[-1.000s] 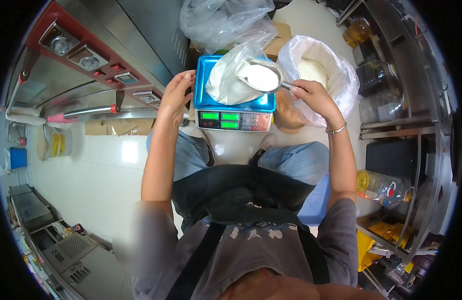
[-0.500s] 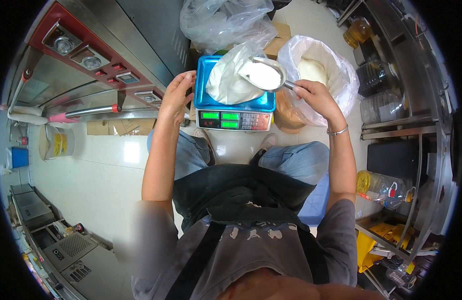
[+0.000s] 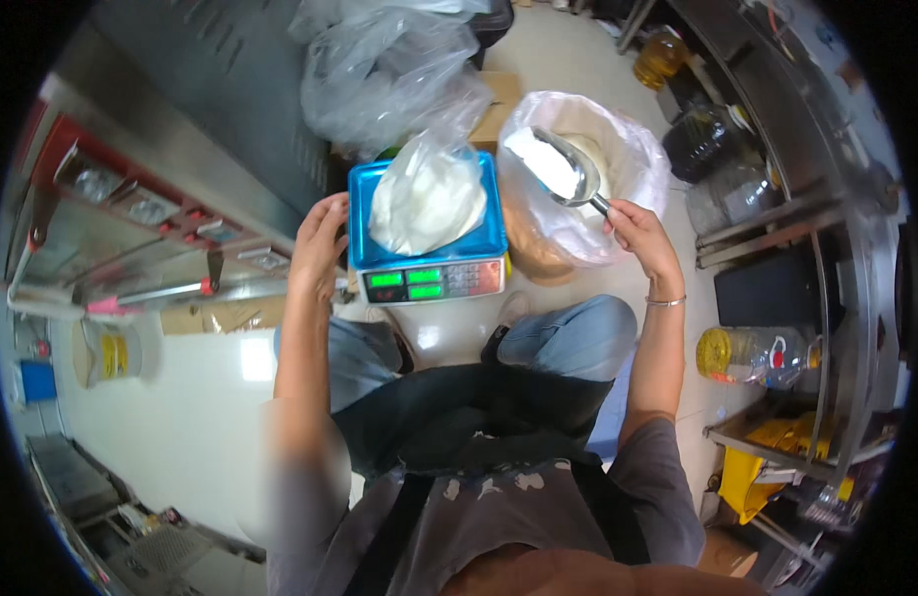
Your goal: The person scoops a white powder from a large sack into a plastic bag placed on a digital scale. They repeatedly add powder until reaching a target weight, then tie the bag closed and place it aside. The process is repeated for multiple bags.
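My right hand [image 3: 639, 236] is closed around the handle of a metal scoop [image 3: 590, 174] heaped with white powder [image 3: 544, 162]. The scoop hangs over the mouth of a large sack with a pinkish-white plastic liner [image 3: 639, 149], which has pale powder inside. Left of it, a digital scale [image 3: 434, 283] with a blue tray [image 3: 491, 214] carries a clear plastic bag of white powder [image 3: 419, 204]. At the tray's left edge is my left hand [image 3: 320, 243], its fingers loosely bent and empty; whether they touch the tray I cannot tell.
Crumpled clear plastic bags [image 3: 379, 79] lie beyond the scale, beside a tall grey cabinet [image 3: 230, 89]. A red-panelled steel appliance [image 3: 131, 199] stands at left. Metal shelving [image 3: 767, 223] with oil bottles [image 3: 757, 355] lines the right. A white bucket [image 3: 99, 353] is on the floor.
My right hand has moved the loaded scoop from above the bag on the scale to over the lined sack. The view has shifted; my left hand stays beside the tray.
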Action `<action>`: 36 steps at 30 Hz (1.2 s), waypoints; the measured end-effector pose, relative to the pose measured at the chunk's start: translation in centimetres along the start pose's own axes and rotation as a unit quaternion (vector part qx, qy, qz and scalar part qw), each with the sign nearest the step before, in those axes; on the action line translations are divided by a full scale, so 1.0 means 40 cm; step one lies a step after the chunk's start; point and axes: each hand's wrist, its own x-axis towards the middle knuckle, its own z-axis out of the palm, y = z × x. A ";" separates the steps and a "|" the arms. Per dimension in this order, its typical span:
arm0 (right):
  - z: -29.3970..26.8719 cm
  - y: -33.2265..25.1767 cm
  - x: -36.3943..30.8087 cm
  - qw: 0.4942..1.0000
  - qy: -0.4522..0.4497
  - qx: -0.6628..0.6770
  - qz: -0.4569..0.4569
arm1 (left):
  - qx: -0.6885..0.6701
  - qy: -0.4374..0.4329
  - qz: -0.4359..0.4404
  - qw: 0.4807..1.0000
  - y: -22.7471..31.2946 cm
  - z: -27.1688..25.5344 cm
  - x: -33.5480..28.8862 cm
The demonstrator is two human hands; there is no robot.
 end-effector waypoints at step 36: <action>0.395 -0.067 0.361 0.985 -0.103 -0.099 -0.096 | 0.096 -0.161 -0.064 0.980 0.057 0.078 0.175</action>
